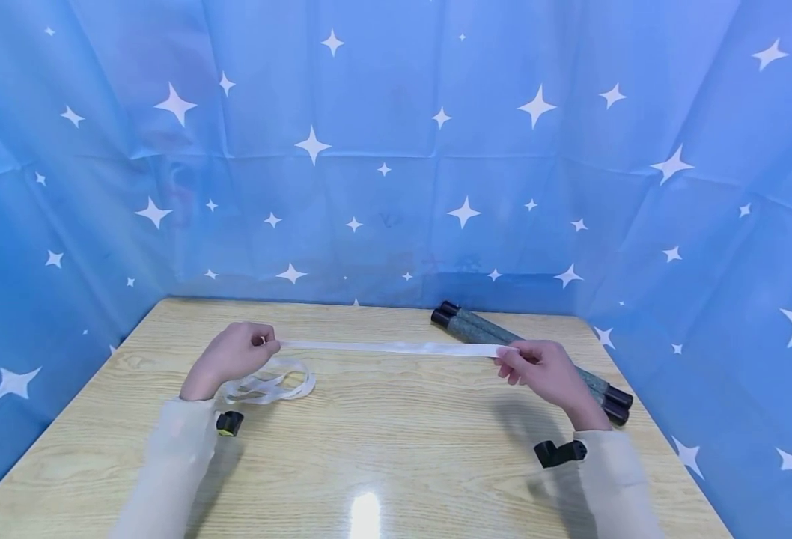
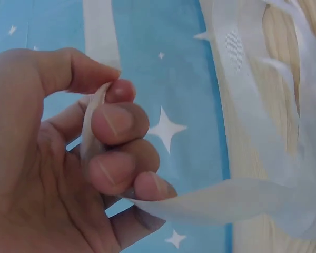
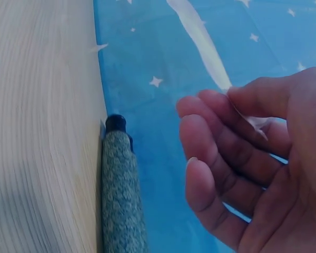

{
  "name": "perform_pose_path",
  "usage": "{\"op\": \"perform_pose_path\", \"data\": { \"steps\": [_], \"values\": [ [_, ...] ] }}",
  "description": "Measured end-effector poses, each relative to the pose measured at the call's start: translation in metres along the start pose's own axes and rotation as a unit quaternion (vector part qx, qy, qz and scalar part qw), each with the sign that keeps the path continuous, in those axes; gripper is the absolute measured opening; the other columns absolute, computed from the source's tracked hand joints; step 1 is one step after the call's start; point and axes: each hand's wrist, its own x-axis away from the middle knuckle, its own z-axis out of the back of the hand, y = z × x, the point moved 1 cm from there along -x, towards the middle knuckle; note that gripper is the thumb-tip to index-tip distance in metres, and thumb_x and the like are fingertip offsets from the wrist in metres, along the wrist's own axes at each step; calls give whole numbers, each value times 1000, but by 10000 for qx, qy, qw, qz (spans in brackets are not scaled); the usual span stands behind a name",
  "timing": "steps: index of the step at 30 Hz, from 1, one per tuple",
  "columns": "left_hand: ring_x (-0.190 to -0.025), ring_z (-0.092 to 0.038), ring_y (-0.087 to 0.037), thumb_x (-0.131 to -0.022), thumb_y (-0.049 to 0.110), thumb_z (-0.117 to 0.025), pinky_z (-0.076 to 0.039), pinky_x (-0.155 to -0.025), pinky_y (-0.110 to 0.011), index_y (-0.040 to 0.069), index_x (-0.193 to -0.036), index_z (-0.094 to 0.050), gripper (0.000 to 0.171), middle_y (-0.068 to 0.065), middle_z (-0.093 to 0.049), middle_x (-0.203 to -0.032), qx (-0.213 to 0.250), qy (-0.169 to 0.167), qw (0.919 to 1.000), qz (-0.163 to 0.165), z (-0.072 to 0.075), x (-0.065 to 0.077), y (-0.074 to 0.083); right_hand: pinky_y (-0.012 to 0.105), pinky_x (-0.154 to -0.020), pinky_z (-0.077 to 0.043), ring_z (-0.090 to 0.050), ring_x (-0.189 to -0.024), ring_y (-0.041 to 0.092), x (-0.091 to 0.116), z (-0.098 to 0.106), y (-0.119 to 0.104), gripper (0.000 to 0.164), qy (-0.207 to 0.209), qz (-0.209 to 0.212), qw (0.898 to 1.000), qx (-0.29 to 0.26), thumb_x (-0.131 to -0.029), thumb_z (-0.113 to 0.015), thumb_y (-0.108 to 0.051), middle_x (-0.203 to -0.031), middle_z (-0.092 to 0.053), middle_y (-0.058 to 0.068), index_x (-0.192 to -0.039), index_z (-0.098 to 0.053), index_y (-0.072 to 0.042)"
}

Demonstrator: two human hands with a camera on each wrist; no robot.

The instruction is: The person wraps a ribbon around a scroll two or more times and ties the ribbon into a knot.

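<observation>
A white ribbon point(image 1: 389, 347) is stretched nearly level above the table between both hands. The left hand point(image 1: 241, 352) pinches it between thumb and index finger, and the other fingers curl round it in the left wrist view. From that hand the ribbon runs down into a loose looped heap point(image 1: 275, 385) on the table. At the opposite end, the right hand point(image 1: 540, 368) pinches the ribbon between thumb and index finger, its short tip point(image 3: 260, 125) showing past the thumb. The remaining right fingers are gently bent.
Two green-grey mottled rods point(image 1: 486, 327) with black ends lie side by side, slanting across the right of the wooden table point(image 1: 396, 464), partly behind the right hand. A blue curtain point(image 1: 389, 224) with white stars encloses the back and sides.
</observation>
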Motion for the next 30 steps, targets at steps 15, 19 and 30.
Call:
{"op": "perform_pose_path", "data": {
  "steps": [15, 19, 30],
  "values": [
    [-53, -27, -14, -104, 21, -45, -30, -50, -29, 5, -81, -60, 31, 3, -35, -63, 1039, -966, 9863, 840, 16, 9, -36, 38, -73, -57, -69, -80, 30, 4, 19, 25, 41, -500, -777, 9954, 234, -107, -54, -37, -88, -74, 11, -100, -74, -1],
    [-51, -24, -13, -103, 18, -44, -31, -49, -29, 1, -85, -62, 30, 4, -33, -60, 1214, -1188, 9813, 903, 11, 8, -41, 37, -74, -58, -70, -84, 25, 7, 21, 33, 39, -599, -904, 9937, 281, -107, -54, -33, -92, -74, 9, -102, -75, 0],
    [-43, -22, -10, -101, 15, -51, -32, -47, -28, -2, -87, -67, 28, 8, -31, -50, 1408, -1815, 9697, 830, -13, 2, -43, 36, -66, -50, -61, -73, 22, 12, 24, 60, 35, -1129, -1410, 9822, 514, -107, -54, -29, -83, -70, 9, -96, -73, -2]
  ]
}}
